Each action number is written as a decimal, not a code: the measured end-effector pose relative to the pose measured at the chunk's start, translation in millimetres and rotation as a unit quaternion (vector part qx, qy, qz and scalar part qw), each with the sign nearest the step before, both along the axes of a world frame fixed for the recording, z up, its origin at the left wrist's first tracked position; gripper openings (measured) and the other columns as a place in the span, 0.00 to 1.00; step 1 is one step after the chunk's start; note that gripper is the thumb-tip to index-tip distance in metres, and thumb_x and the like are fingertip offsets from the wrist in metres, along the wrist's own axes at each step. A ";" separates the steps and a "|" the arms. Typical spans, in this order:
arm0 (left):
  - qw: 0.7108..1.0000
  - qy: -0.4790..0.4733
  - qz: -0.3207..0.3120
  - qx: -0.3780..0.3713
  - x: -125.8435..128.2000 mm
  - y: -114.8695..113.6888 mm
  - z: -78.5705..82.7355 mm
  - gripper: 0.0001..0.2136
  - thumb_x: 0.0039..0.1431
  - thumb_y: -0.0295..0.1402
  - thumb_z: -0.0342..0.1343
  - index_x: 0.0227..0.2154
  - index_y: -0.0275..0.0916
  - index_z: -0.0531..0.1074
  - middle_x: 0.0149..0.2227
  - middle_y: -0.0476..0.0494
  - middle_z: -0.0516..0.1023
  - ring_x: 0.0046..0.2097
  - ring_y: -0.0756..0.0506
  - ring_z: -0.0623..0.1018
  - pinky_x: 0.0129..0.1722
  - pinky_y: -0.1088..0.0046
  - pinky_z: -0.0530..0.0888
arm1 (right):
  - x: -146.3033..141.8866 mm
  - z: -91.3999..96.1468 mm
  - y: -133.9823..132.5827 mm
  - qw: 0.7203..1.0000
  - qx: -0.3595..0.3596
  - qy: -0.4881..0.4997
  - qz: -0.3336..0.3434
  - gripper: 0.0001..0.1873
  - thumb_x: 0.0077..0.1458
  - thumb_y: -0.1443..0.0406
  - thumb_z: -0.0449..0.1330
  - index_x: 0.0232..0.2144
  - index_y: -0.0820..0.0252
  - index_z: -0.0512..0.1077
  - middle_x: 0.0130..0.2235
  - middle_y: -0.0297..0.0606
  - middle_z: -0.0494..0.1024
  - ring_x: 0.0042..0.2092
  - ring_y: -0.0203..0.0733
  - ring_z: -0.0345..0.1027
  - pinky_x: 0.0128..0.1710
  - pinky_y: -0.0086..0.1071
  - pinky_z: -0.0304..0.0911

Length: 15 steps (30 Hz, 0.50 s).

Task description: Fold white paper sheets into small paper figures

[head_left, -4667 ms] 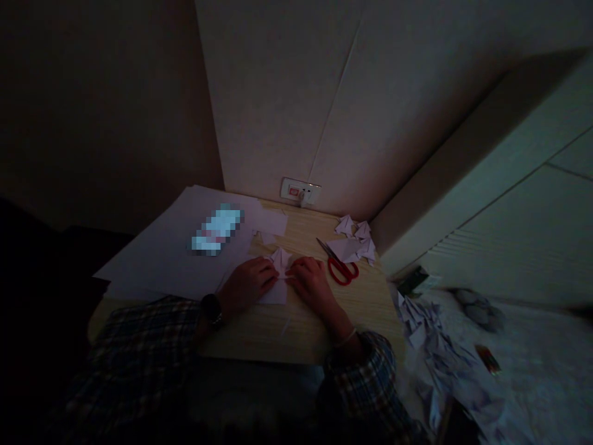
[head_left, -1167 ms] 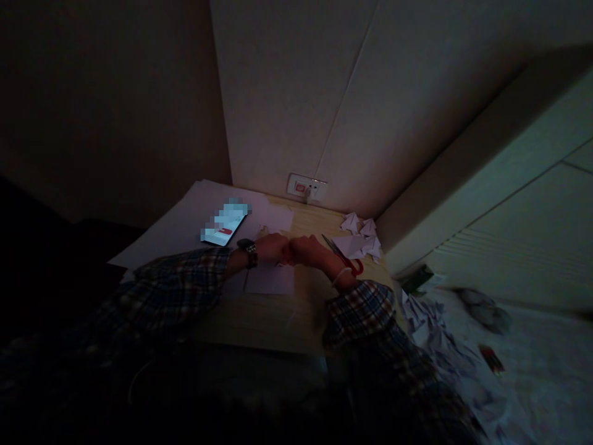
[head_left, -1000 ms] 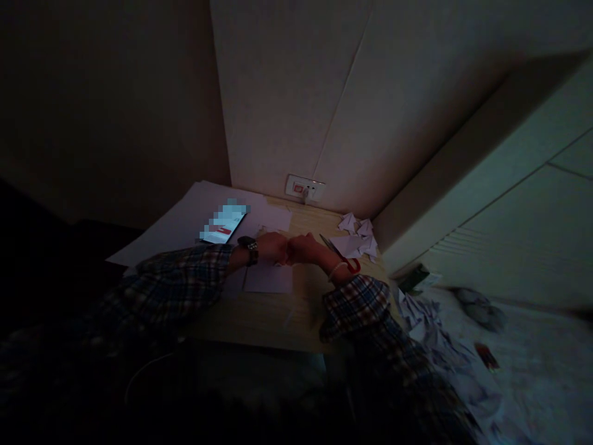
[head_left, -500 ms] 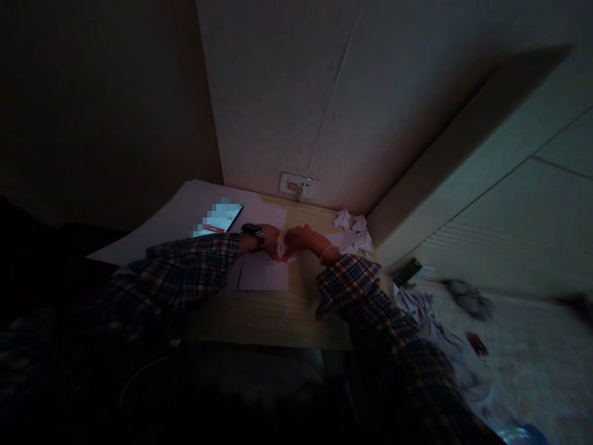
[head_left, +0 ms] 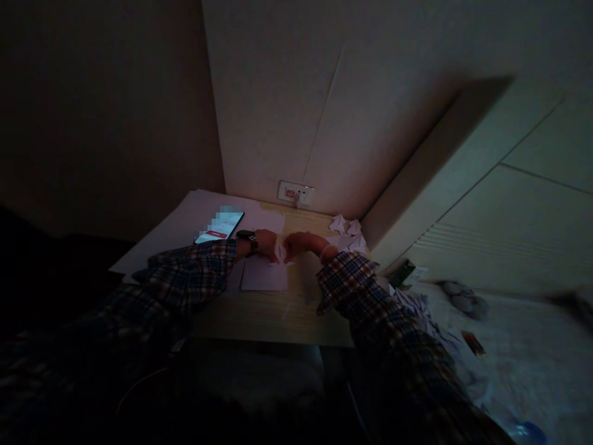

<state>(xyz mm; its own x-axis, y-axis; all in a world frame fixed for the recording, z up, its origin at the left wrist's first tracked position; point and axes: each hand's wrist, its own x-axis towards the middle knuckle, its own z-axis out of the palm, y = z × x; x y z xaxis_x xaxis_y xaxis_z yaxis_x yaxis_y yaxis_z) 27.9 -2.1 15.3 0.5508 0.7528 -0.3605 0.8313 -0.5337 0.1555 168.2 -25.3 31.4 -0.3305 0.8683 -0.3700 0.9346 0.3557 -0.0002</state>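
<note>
In the dim head view a small folded paper (head_left: 280,252) stands between my two hands, its pointed flaps spread at the bottom. My left hand (head_left: 266,243), with a watch on its wrist, pinches it from the left. From the other side my right hand (head_left: 297,242) has its fingers curled in against the paper's edge. Below both hands lies a square sheet of white paper (head_left: 264,278), flat on the wooden tabletop (head_left: 271,318). The fingertips are dark, so the exact grip is partly hidden.
A lit phone (head_left: 221,226) rests on large white sheets (head_left: 162,232) at the left. Several folded paper pieces (head_left: 353,228) sit at the table's back right corner. More folded papers (head_left: 412,303) lie on the bed (head_left: 523,334). A socket (head_left: 295,192) is on the wall.
The camera view has shifted slightly. My right fingers have drawn a little away from my left, and the folded paper shows more between them.
</note>
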 end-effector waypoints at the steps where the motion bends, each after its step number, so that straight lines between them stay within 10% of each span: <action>1: 1.000 -0.001 -0.002 -0.008 -0.7 0.6 0.0 0.14 0.45 0.43 0.69 0.21 0.36 0.79 0.26 0.40 0.82 0.38 0.39 0.81 0.41 0.70 0.72 | -1.2 0.8 1.5 1.000 -0.010 -0.004 -0.004 0.15 0.46 0.59 0.75 0.37 0.55 0.82 0.42 0.36 0.85 0.45 0.46 0.79 0.49 0.35 0.68; 15: 0.999 0.029 0.017 -0.035 7.0 1.3 3.7 0.07 0.41 0.33 0.68 0.18 0.34 0.78 0.26 0.36 0.83 0.37 0.37 0.81 0.40 0.68 0.74 | -4.6 1.3 -7.7 0.998 -0.030 -0.018 -0.043 0.18 0.52 0.58 0.72 0.45 0.55 0.80 0.51 0.40 0.83 0.53 0.50 0.76 0.53 0.37 0.64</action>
